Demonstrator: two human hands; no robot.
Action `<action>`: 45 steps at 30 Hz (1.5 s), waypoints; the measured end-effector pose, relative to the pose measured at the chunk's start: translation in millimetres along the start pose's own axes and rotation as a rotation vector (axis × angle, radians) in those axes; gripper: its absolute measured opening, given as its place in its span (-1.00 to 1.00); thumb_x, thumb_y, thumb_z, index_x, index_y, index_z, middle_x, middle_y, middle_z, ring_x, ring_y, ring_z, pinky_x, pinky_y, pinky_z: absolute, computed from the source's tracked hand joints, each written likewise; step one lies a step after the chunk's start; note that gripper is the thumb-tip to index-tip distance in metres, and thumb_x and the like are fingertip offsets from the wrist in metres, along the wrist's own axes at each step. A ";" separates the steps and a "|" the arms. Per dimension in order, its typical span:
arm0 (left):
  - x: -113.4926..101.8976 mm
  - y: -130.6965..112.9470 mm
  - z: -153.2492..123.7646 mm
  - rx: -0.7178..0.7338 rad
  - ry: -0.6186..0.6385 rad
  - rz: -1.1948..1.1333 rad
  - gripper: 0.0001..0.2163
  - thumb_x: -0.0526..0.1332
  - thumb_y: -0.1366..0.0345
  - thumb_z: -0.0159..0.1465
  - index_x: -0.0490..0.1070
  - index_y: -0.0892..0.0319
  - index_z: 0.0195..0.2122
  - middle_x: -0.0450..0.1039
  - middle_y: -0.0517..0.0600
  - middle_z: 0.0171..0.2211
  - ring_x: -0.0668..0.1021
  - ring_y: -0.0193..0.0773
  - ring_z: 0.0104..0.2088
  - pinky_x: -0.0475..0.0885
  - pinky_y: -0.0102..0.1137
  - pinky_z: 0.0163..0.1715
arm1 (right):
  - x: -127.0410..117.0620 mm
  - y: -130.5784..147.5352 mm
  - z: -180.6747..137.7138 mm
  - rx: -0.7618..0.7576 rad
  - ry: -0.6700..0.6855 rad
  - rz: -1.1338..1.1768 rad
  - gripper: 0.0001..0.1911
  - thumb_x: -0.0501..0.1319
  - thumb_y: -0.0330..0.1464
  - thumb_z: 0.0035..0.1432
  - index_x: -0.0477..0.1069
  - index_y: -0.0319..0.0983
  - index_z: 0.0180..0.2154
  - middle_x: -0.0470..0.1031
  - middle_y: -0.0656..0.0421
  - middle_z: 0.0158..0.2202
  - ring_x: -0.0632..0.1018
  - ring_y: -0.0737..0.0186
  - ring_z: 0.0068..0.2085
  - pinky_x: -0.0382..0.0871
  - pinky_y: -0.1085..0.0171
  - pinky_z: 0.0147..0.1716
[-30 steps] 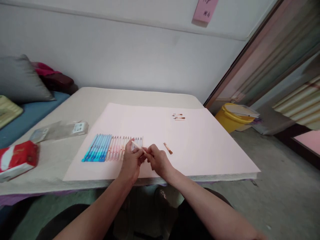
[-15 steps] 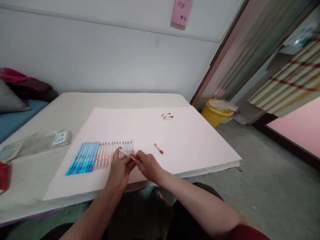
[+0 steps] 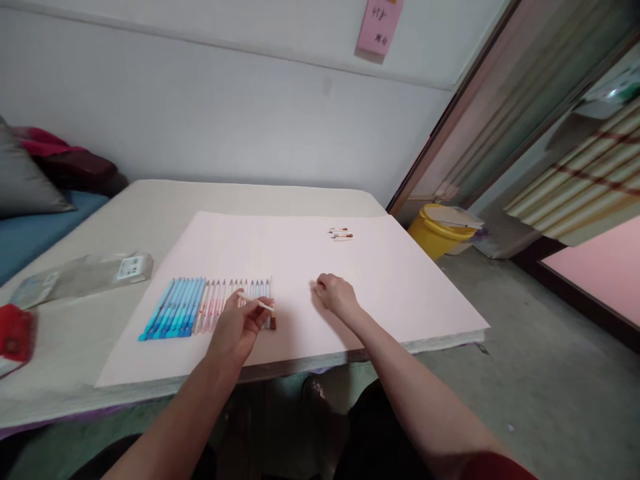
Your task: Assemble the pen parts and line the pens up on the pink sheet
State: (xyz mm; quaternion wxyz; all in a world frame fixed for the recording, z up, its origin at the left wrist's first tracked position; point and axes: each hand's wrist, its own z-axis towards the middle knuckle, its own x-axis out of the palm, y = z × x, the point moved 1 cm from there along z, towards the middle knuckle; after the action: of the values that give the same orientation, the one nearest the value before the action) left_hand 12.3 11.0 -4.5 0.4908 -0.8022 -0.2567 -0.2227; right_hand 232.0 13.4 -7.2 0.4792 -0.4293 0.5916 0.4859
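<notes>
My left hand (image 3: pixel 239 328) is closed in a pinch around a slim white pen (image 3: pixel 256 301), held slanted above the row of pens. Off to the right, my right hand (image 3: pixel 336 293) is down at the sheet with its fingers pinched together, over the spot of the short brown pen cap. The cap itself is hidden by the fingers. Beneath and left of my left hand lie several blue pens (image 3: pixel 175 308) side by side, followed by pink and white pens (image 3: pixel 213 300). A brown-ended pen (image 3: pixel 273 323) closes the row on the right.
A few brown-and-white pens (image 3: pixel 342 237) lie at the back right of the pale pink sheet (image 3: pixel 380 287). A clear plastic bag (image 3: pixel 90 277) and a red object (image 3: pixel 15 337) are on the left. A yellow bin (image 3: pixel 437 233) stands beyond the table's right edge.
My hands have come apart. My right hand has moved right to where the brown cap lay, while my left keeps the white pen. The view has shifted slightly.
</notes>
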 end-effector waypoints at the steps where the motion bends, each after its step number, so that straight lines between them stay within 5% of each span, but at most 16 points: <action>1: -0.1 -0.4 -0.1 0.000 -0.003 -0.012 -0.67 0.14 0.64 0.09 0.18 0.15 -0.19 0.44 -0.01 -0.47 0.58 -0.25 -0.40 0.51 -0.38 -0.41 | 3.2 -4.3 5.0 0.010 0.021 -0.034 -0.75 -0.01 -0.32 0.25 0.42 -0.21 -0.21 0.49 0.04 -0.16 0.50 0.17 -0.18 0.24 0.31 -0.32; 11: 2.7 -0.4 -2.1 -0.024 -0.034 -0.045 -0.64 0.12 0.66 0.09 0.19 0.14 -0.15 0.43 0.01 -0.44 0.57 -0.23 -0.41 0.51 -0.37 -0.43 | 34.1 -2.0 18.5 0.049 0.138 -0.097 -0.71 -0.04 -0.35 0.24 0.35 -0.31 -0.11 0.48 -0.10 -0.17 0.52 0.06 -0.17 0.27 0.22 -0.27; 18: 1.3 2.6 -0.8 -0.045 -0.041 -0.054 -0.59 0.12 0.67 0.09 0.17 0.14 -0.09 0.44 0.04 -0.44 0.57 -0.23 -0.41 0.51 -0.38 -0.45 | 35.3 3.5 24.4 0.013 0.152 -0.094 -0.71 0.07 -0.31 0.14 0.31 -0.24 -0.09 0.52 0.01 -0.27 0.54 0.06 -0.25 0.25 0.27 -0.39; 25: 0.7 2.6 -1.1 -0.060 -0.029 -0.041 -0.53 0.13 0.64 0.12 0.13 0.12 0.01 0.46 0.06 -0.42 0.57 -0.23 -0.42 0.50 -0.39 -0.46 | 36.4 8.3 31.4 -0.020 0.115 -0.084 -0.77 0.00 -0.38 0.16 0.38 -0.20 -0.20 0.46 0.04 -0.12 0.50 0.14 -0.19 0.23 0.29 -0.37; 45: -1.5 2.7 0.7 -0.025 0.004 -0.030 -0.49 0.12 0.63 0.12 0.06 0.14 0.06 0.47 0.11 -0.44 0.58 -0.20 -0.42 0.49 -0.39 -0.46 | 49.5 8.1 31.0 -0.130 0.096 -0.093 -0.79 0.02 -0.39 0.16 0.37 -0.18 -0.19 0.48 0.12 -0.16 0.48 0.20 -0.24 0.15 0.33 -0.42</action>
State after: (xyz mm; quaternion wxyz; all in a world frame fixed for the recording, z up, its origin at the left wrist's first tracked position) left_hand 12.9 10.4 -7.6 0.4779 -0.8039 -0.2651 -0.2347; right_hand 220.3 43.1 -56.7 0.4434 -0.5094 0.5604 0.4794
